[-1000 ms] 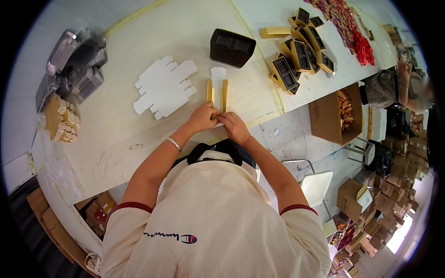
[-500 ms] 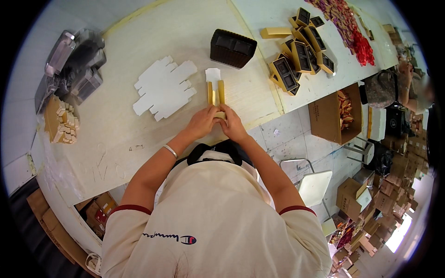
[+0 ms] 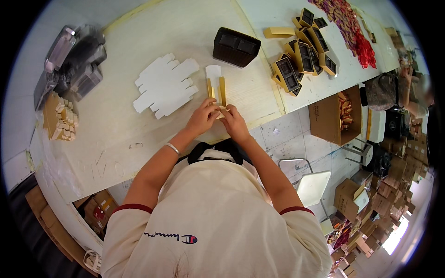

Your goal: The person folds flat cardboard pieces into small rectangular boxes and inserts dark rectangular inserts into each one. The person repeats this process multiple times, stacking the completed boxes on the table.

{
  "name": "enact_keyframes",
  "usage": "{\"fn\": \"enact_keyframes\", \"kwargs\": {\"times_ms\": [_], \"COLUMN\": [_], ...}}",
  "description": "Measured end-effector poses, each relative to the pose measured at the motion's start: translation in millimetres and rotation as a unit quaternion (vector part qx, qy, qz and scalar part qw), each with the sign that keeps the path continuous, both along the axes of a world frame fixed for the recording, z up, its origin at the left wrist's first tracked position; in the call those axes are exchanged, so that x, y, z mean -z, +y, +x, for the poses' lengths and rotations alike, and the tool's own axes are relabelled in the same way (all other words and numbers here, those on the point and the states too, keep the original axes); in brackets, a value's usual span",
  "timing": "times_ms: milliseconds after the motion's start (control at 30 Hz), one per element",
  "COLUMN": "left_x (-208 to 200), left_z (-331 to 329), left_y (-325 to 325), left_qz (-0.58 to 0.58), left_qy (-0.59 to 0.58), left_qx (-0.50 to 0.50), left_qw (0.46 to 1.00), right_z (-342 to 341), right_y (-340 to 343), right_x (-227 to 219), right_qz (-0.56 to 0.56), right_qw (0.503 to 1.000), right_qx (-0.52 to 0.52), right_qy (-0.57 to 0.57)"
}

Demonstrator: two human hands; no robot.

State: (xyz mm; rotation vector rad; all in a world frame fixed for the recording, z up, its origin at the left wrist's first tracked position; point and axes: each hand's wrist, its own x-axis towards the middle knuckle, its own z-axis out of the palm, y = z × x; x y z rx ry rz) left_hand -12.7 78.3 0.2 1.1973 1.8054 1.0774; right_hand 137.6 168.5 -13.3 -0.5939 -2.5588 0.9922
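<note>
A partly folded small carton (image 3: 222, 91), white inside with gold side walls, lies in front of me near the table's front edge. Its two long walls stand up, and a white flap stretches out flat at the far end. My left hand (image 3: 202, 118) pinches the carton's near end from the left. From the right, my right hand (image 3: 235, 124) grips the same end, fingers bent and almost meeting the left ones. The fingers partly hide that end. Left of the carton lie flat white carton blanks (image 3: 166, 85). Beyond it stands a stack of black plastic trays (image 3: 236, 47).
Gold boxes with black inserts (image 3: 303, 58) are heaped at the right, near a red and purple pile (image 3: 345, 23). Clear plastic packs (image 3: 85, 81) and a bundle of gold-and-white pieces (image 3: 60, 118) sit at the left. A cardboard box (image 3: 324, 118), a chair (image 3: 313, 187) and a person (image 3: 382, 90) are to the right.
The carton's gold side walls have spread farther apart. Its near end, gold and raised before, now shows a pale face between my fingers. Both hands remain at that end.
</note>
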Motion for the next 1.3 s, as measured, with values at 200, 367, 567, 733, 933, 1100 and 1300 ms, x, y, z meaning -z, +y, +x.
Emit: {"fn": "enact_keyframes", "kwargs": {"times_ms": [200, 367, 567, 733, 933, 1100, 1300], "left_x": [-5, 11, 2, 3, 7, 12, 1], "left_z": [-2, 0, 0, -1, 10, 12, 12], "left_y": [-7, -9, -5, -8, -13, -10, 0], "left_qz": [0.048, 0.052, -0.02, 0.08, 0.011, 0.06, -0.058], "left_qy": [0.172, 0.225, 0.185, 0.295, 0.159, 0.141, 0.205], "left_qx": [0.067, 0.077, 0.065, 0.063, -0.057, -0.074, -0.041], "left_qw": [0.982, 0.97, 0.98, 0.95, 0.986, 0.985, 0.976], "right_z": [-6, -8, -7, -8, -4, -7, -17], "right_y": [1, 7, 10, 4, -1, 3, 6], "right_x": [-2, 2, -4, -4, -10, 12, 3], "right_qz": [-0.005, 0.124, 0.064, 0.094, 0.071, 0.11, 0.097], "right_qw": [1.0, 0.991, 0.995, 0.995, 0.993, 0.993, 0.985], "right_qx": [0.008, -0.047, -0.065, -0.004, 0.066, 0.023, 0.017], "right_qy": [-0.001, -0.017, -0.039, -0.029, -0.062, -0.033, -0.143]}}
